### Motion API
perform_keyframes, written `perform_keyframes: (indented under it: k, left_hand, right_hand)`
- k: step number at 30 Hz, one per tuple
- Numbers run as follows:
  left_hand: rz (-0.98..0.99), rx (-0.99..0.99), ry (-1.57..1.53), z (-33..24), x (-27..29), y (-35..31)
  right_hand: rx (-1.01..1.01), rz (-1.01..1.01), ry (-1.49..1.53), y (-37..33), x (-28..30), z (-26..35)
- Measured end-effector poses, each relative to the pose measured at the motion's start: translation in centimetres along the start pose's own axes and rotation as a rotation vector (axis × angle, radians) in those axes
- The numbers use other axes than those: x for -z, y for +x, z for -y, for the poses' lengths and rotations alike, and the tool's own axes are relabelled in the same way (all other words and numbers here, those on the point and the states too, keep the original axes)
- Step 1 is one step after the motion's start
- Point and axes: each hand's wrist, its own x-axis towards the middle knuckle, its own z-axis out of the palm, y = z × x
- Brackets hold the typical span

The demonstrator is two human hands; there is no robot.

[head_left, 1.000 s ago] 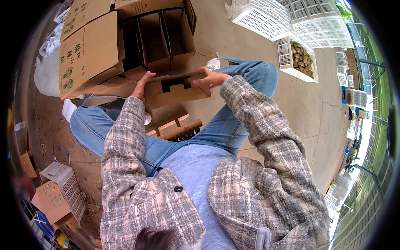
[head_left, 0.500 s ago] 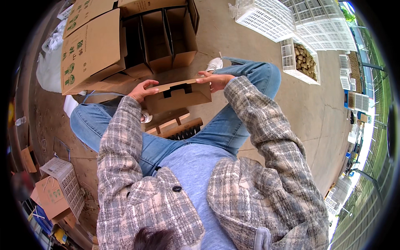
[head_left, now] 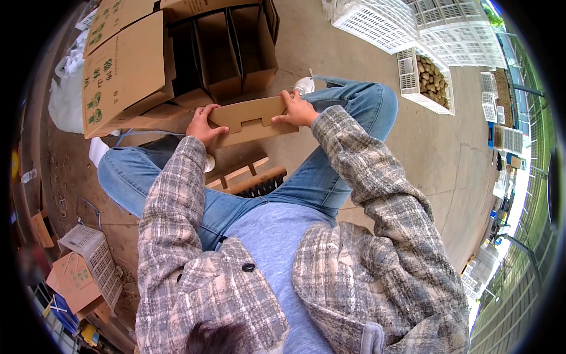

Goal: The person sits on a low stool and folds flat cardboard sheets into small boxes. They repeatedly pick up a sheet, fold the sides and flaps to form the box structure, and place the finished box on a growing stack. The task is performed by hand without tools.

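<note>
On the concrete yard floor, just in front of the open divided carton, we're gripping a notched cardboard insert with left hand and right hand closed on its ends, best keeping it level.
</note>
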Motion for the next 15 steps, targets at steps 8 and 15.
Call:
perform_keyframes:
  k: [8, 15]
  left_hand:
    - [-0.053, 0.13, 0.132, -0.8, -0.5, -0.4]
    - [-0.097, 0.209, 0.227, -1.9, -1.3, -0.2]
  right_hand:
    - [-0.03, -0.154, -0.055, -0.3, 0.3, 2.8]
    - [-0.069, -0.26, -0.082, 0.0, -1.1, 3.5]
